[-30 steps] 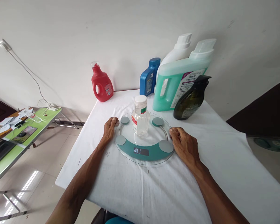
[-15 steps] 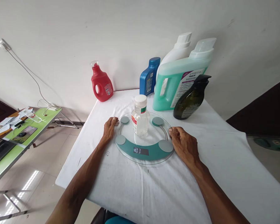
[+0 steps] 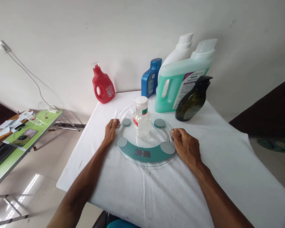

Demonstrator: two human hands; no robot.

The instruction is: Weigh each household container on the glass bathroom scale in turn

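A round glass bathroom scale (image 3: 142, 158) lies on the white cloth, with a teal band and a small dark display at its near side. On its glass stands a clear bottle (image 3: 142, 122) with a white cap and a red and green label, upright. At the left rim is my left hand (image 3: 111, 130), its fingers closed at the glass edge and partly hidden. My right hand (image 3: 187, 145) has its thumb and fingers pinched on the right rim. Neither hand touches the bottle.
Along the wall stand a red detergent bottle (image 3: 104, 84), a blue bottle (image 3: 149, 79), a white jug (image 3: 178, 53), a green liquid jug (image 3: 171, 74) and a dark pump bottle (image 3: 192, 103). At left is a green table (image 3: 41, 118) with papers and a laptop (image 3: 1, 152).
The lit marks on the scale's display have mostly faded. Both hands and the bottle keep their places; the view has shifted very slightly.
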